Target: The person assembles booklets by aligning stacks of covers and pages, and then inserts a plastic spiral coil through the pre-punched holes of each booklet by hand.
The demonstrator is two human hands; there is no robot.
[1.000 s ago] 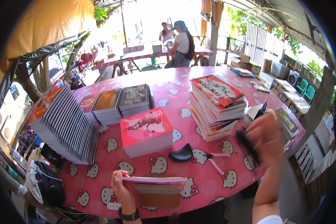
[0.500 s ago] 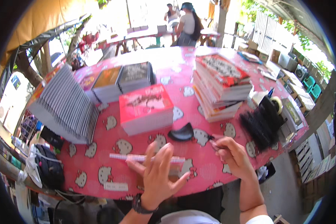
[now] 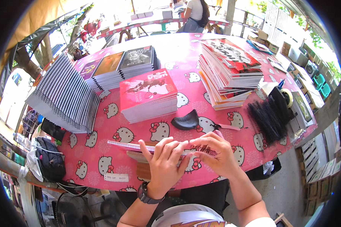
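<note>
1. Dark spiral coil [image 3: 206,150] — near side of the low red stack [image 3: 149,90], off to its right. Prob. v. light & springy, bends easily; too hard a pinch could squash or kink the loops. Best hold: light, close to one end, loops free to turn.
2. Thin booklet [image 3: 121,146] — near side of the low red stack, one long edge raised. Looks light; sheets prob. floppy & a bit slippery, so take it by both faces close to that edge, keeping pages flush.
3. R hand [image 3: 220,157]: fingers curled in, coil pinched btwn thumb & fingertips.
4. L hand [image 3: 165,162]: half-spread, fingers over the booklet's raised edge, tips just beside R hand's. Can't tell if it grips the booklet or only steadies it.
5. Rel. to the low red stack: black curved piece [image 3: 185,120] just off its near right corner; pink-handled tool [image 3: 229,127] farther right; bundle of black coils [image 3: 267,123] well to the right.
</note>
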